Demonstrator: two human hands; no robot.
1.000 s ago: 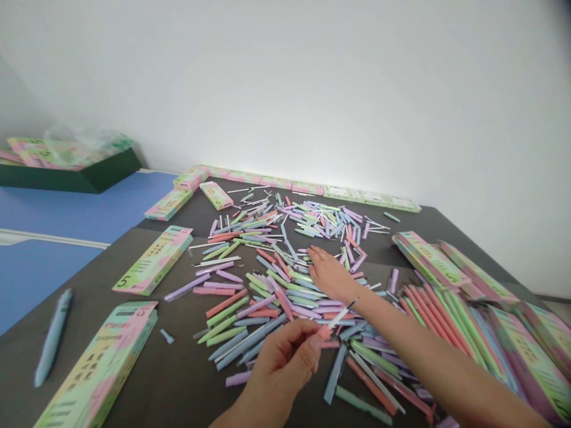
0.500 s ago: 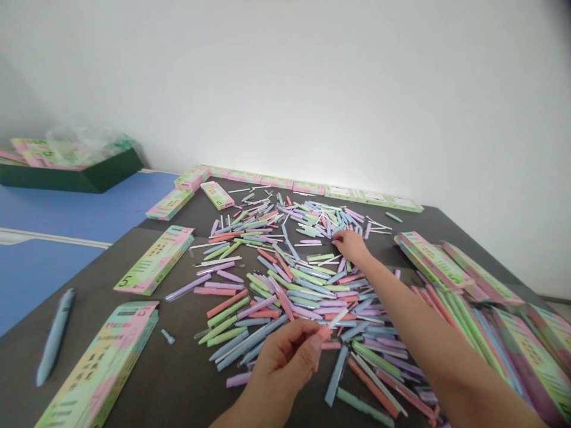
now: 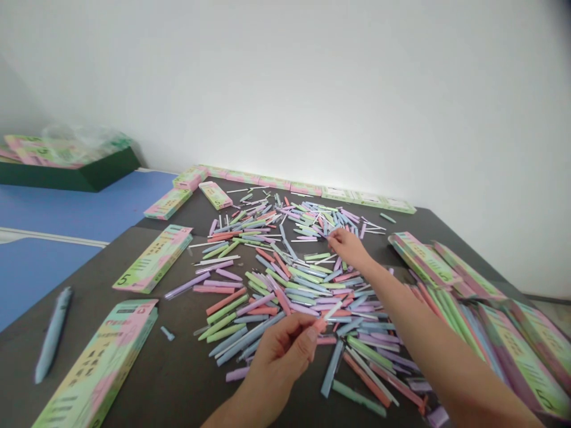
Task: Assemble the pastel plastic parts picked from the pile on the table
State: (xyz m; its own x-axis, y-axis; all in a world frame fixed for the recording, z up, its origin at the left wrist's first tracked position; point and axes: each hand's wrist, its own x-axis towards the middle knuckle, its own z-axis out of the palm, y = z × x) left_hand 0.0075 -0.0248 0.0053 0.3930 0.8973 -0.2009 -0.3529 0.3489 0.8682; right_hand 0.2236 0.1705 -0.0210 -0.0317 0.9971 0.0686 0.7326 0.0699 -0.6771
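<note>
My left hand (image 3: 285, 353) is closed on a coral pen barrel (image 3: 320, 324), pinched between thumb and forefinger, with a white refill (image 3: 332, 311) sticking out of its top. Farther out, my right hand (image 3: 347, 245) has its fingertips pinched together at the near edge of the back heap of pen parts (image 3: 314, 220). Whatever lies between those fingertips is too small to tell. Beneath and between both hands spreads a large pile of pen parts (image 3: 263, 300) in green, blue, purple and coral, mixed with white refills.
Printed cartons lie along the left side (image 3: 154, 260), with a row (image 3: 306, 188) against the wall. More cartons (image 3: 426, 258) and sorted barrels (image 3: 450, 315) are at right. A blue pen (image 3: 52, 336) lies far left. A green tray (image 3: 53, 178) holds cartons on blue tables.
My right hand has moved farther out and to the right, and its fingers have closed into a pinch. The left hand keeps its hold on the coral barrel, nearly still.
</note>
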